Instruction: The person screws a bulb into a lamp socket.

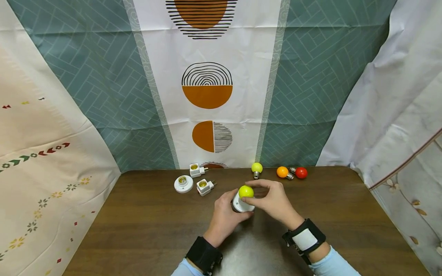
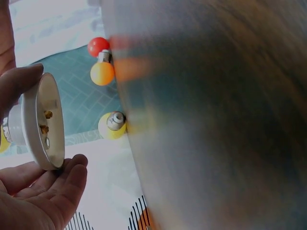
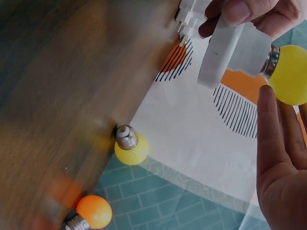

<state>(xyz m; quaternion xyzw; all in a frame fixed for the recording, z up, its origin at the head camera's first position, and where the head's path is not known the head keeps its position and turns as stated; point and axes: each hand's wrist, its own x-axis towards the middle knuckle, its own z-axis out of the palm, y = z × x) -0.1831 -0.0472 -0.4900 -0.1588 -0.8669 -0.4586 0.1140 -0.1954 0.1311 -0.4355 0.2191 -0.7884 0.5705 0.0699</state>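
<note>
While holding the yellow globe bulb (image 1: 246,191) at the mouth of the white lamp holder (image 1: 242,205), is gripping this holder with the left hand (image 1: 225,215) and pinching the bulb with the right hand (image 1: 275,199), above the brown table (image 1: 152,226).

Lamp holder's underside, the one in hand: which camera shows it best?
The left wrist view: it looks aslant into the hollow underside of the lamp holder, with two brass-coloured fittings visible inside. The right wrist view has the holder side-on, underside hidden; the head view shows it small, from above, underside unseen.
</note>
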